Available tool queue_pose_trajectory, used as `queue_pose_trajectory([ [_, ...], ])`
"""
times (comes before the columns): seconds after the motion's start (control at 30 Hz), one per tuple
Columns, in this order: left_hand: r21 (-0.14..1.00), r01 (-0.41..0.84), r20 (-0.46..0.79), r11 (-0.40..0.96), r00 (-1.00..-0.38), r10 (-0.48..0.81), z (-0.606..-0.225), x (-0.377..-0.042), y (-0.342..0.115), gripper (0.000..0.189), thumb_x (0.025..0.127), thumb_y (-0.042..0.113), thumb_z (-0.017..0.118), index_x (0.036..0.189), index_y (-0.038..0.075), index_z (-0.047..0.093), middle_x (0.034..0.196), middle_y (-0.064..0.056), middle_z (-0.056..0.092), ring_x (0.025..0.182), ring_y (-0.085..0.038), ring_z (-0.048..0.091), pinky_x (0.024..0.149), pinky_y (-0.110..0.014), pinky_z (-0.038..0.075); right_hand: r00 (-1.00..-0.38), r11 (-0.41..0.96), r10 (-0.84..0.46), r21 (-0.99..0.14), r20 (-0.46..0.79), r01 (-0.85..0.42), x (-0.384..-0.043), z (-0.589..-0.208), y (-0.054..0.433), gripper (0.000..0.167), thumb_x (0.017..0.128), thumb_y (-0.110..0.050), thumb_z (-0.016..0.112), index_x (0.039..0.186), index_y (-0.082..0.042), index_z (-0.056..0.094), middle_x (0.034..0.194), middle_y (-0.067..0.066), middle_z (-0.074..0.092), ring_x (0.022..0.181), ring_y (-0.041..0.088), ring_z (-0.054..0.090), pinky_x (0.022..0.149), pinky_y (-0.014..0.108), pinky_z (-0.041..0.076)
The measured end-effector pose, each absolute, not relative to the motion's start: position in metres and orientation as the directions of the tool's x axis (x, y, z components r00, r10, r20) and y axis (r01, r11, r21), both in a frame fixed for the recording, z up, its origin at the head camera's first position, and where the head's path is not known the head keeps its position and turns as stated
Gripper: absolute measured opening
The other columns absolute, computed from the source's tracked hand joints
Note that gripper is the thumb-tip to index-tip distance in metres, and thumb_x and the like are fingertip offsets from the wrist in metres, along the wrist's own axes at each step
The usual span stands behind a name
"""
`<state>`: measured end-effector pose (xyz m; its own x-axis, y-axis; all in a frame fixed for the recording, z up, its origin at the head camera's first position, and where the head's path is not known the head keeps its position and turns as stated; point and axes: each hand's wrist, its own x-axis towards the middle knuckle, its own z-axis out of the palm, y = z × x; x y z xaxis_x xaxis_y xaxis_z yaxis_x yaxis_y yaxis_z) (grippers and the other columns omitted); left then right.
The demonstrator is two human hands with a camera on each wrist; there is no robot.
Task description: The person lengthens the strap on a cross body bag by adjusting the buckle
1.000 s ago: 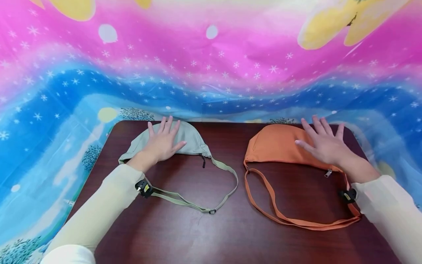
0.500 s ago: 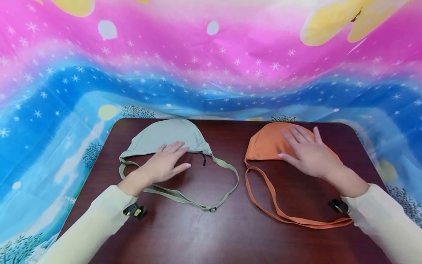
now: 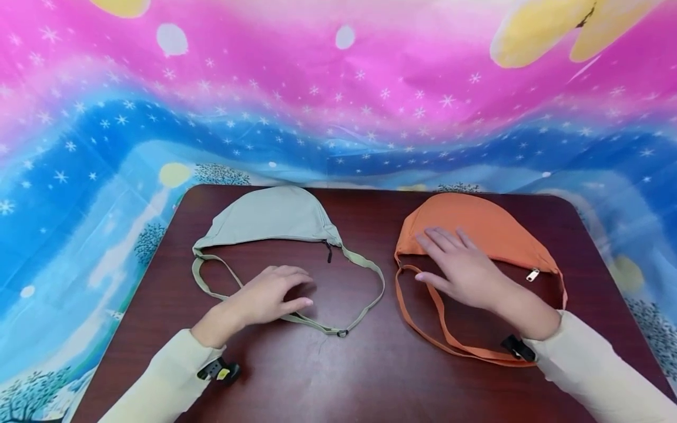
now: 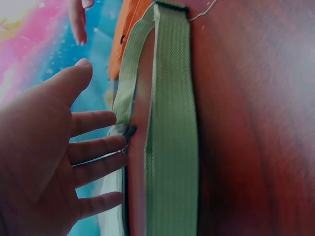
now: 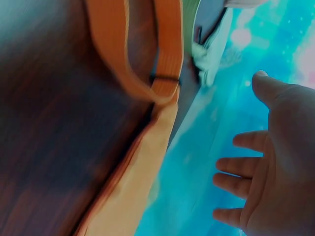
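Observation:
Two crescent-shaped waist bags lie flat on the dark red-brown table (image 3: 338, 388). The pale grey-green bag (image 3: 270, 214) is on the left, its light green strap (image 3: 365, 308) looped toward me and a black zipper pull at its right corner. On the right lies the orange bag (image 3: 476, 220), with an orange strap (image 3: 418, 332) and a metal zipper pull (image 3: 532, 275). My left hand (image 3: 270, 296) hovers over the green strap loop, fingers relaxed, holding nothing. My right hand (image 3: 465, 267) hangs above the orange bag's lower edge, fingers extended; the right wrist view shows its palm clear of the bag.
A printed cloth backdrop (image 3: 338, 111) in pink and blue rises behind the table and along both sides. Each wrist carries a small black camera, such as the left wrist camera (image 3: 219, 370). A gap of tabletop separates the two bags.
Both hands have drawn back toward me, off the bags' upper parts. My right hand has also moved left. Both bags stay where they lay.

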<state>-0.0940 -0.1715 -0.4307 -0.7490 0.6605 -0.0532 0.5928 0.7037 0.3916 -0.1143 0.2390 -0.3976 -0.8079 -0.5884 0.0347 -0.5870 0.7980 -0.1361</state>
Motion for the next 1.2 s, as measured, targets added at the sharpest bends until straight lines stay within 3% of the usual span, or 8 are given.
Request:
queue_pose_trajectory([
  [0.3, 0.416, 0.624, -0.034, 0.661, -0.716, 0.697, -0.445, -0.086, -0.165, 0.039, 0.088, 0.041, 0.079, 0.118, 0.017, 0.073, 0.111, 0.004, 0.068, 0.104, -0.015, 0.057, 0.092, -0.043, 0.046, -0.719, 0.687, -0.688, -0.236, 0.092, -0.687, -0.096, -0.41, 0.199, 0.072, 0.095, -0.044, 0.07, 0.152, -0.008, 0.046, 0.153, 0.018, 0.047, 0.144, 0.034, 0.04, 0.116, 0.061, 0.026],
  [0.5, 0.441, 0.636, -0.036, 0.634, -0.693, 0.72, -0.454, -0.082, -0.163, 0.031, 0.088, 0.04, 0.08, 0.111, 0.02, 0.075, 0.105, 0.009, 0.068, 0.099, -0.01, 0.057, 0.09, -0.037, 0.047, -0.673, 0.622, -0.732, -0.298, 0.107, -0.724, -0.077, -0.422, 0.18, 0.07, 0.093, -0.041, 0.074, 0.15, -0.008, 0.05, 0.15, 0.017, 0.05, 0.141, 0.034, 0.044, 0.114, 0.057, 0.033],
  [0.73, 0.502, 0.606, -0.098, 0.617, -0.669, 0.737, -0.456, -0.081, -0.161, 0.038, 0.083, 0.048, 0.082, 0.11, 0.022, 0.074, 0.103, 0.012, 0.068, 0.093, -0.008, 0.057, 0.089, -0.034, 0.047, -0.621, 0.554, -0.78, -0.372, 0.079, -0.744, -0.064, -0.434, 0.158, 0.06, 0.096, -0.038, 0.071, 0.146, -0.008, 0.055, 0.148, 0.013, 0.053, 0.14, 0.03, 0.045, 0.114, 0.053, 0.035],
  [0.87, 0.521, 0.597, -0.122, 0.61, -0.655, 0.746, -0.455, -0.081, -0.162, 0.037, 0.081, 0.044, 0.085, 0.109, 0.022, 0.074, 0.098, 0.012, 0.066, 0.092, -0.007, 0.057, 0.088, -0.032, 0.047, -0.586, 0.517, -0.806, -0.388, 0.079, -0.763, -0.061, -0.442, 0.148, 0.052, 0.096, -0.036, 0.07, 0.139, -0.009, 0.061, 0.142, 0.011, 0.058, 0.137, 0.027, 0.049, 0.113, 0.05, 0.037],
  [1.2, 0.557, 0.612, -0.11, 0.561, -0.615, 0.781, -0.457, -0.086, -0.162, 0.011, 0.088, 0.024, 0.081, 0.097, 0.024, 0.076, 0.09, 0.016, 0.065, 0.086, -0.001, 0.057, 0.081, -0.028, 0.048, -0.507, 0.438, -0.851, -0.346, 0.14, -0.83, -0.058, -0.459, 0.132, 0.034, 0.092, -0.026, 0.075, 0.123, -0.014, 0.069, 0.12, -0.003, 0.067, 0.118, 0.015, 0.06, 0.108, 0.047, 0.041],
])
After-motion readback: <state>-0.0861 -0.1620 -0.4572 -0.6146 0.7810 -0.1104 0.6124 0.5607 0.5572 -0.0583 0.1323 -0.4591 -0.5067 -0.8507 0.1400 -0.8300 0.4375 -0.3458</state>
